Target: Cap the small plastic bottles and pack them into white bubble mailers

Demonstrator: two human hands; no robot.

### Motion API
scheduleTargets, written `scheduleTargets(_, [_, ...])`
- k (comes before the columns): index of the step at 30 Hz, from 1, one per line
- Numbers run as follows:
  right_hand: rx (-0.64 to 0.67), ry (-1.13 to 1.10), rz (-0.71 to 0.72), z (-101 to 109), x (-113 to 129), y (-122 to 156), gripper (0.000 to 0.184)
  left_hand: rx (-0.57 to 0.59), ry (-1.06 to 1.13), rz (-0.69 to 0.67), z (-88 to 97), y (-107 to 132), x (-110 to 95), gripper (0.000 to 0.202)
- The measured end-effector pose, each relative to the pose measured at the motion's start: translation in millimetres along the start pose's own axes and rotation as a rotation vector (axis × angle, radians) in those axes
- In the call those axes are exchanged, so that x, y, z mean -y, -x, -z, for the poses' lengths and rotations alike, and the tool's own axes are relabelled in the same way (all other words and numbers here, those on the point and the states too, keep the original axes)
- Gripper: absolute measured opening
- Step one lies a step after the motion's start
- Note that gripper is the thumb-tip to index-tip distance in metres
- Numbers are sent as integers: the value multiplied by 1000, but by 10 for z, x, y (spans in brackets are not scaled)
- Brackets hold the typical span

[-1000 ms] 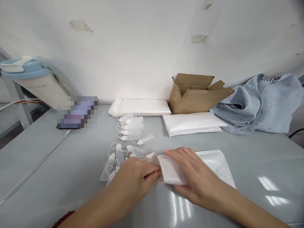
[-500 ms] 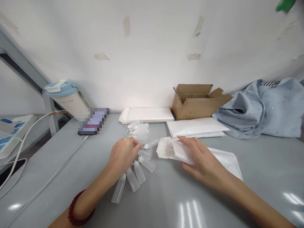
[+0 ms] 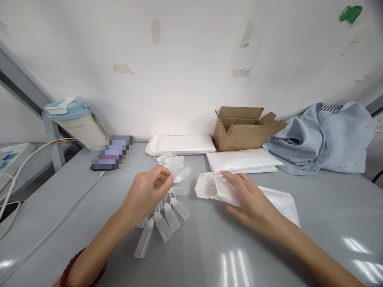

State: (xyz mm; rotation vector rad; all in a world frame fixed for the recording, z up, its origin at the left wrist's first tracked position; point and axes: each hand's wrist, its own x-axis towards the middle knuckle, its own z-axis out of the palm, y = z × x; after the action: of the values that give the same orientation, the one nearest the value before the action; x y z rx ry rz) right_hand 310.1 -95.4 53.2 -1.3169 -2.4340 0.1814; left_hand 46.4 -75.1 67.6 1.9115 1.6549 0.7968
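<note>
A: Note the hands.
B: Well apart. Right hand (image 3: 251, 203) clamped round a white padded mailer (image 3: 224, 189), fingers over the top, thumb below. Left hand (image 3: 152, 185) has thumb and forefinger brought together, apparently pinching the nozzle end of a small bottle (image 3: 183, 174).

A: Position of the mailer?
B: Low over the bench (image 3: 194, 255), right of the bottle, mouth gaping toward the left hand. Flat padded material (image 3: 281, 203) lies to its right; the right hand hides whether the two join.

A: What looks done?
B: Mouth spread, flap neither folded nor sealed. Contents, if any, can't be made out.

A: What remains?
B: By the look of it, plenty. Loose bottles (image 3: 163, 227) fan out below the left hand, more in a cluster (image 3: 176, 160) beyond it, all outside the mailer. Flat mailers too: a stack (image 3: 184, 144) against the wall, others (image 3: 243, 159) before the open carton (image 3: 251, 137).
</note>
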Motion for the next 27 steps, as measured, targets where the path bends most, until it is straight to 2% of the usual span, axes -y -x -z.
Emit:
scheduleTargets(3, [14,-4,3,-19,1,-4,71,19,16,-62,100,49,-6,22])
scheduleTargets(8, [40,-22,7,-39,23,-3,71,201,-65,-152,123,89,-13,22])
scheduleTargets(10, [44,-26,9,-36,35,5,70,238,-134,-184,93,108,-33,22])
scheduleTargets(16, [79,-107,57,-44,137,43,69,228,-234,-308,-146,167,-56,23])
scheduleTargets(21, [54,-160,114,-110,201,57,67,154,-191,-471,-355,238,-49,21])
scheduleTargets(24, [51,-174,128,-118,229,53,68,180,-165,-509,-395,268,-78,20])
scheduleTargets(27, [66,-181,139,-106,263,54,69,198,-140,-480,-389,273,-113,21])
